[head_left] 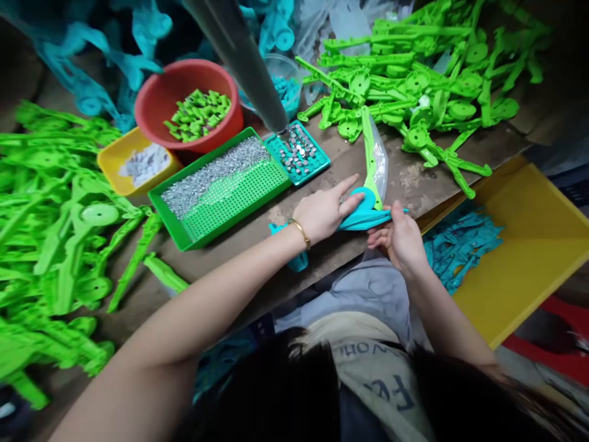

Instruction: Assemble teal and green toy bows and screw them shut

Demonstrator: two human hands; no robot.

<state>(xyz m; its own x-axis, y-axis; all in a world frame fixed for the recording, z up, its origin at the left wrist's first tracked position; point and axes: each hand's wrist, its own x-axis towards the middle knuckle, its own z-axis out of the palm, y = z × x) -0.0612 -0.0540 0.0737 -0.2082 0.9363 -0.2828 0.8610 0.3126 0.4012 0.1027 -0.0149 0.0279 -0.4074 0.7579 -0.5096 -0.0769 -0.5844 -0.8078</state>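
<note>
My left hand [318, 215], with a gold bangle at its wrist, grips a turquoise plastic part [363, 218] by its round end, thumb and fingers pressed onto it. At the narrow end of the same part, my right hand [405, 240] is closed, its fingertips around the tip. A bright green plastic arm [369, 147] with a clear curved piece [380, 166] stretches away from the round end; where they meet is partly covered by my fingers. Another turquoise piece [298, 261] shows under my left wrist at the table edge.
Green parts are heaped at left [69, 221] and back right [414, 80]. A green basket of metal pins [221, 215], a turquoise tray of small metal discs [299, 153], a red bowl [150, 113] and a yellow tub [115, 169] surround a metal post [243, 61]. A yellow box [519, 245] holds turquoise parts.
</note>
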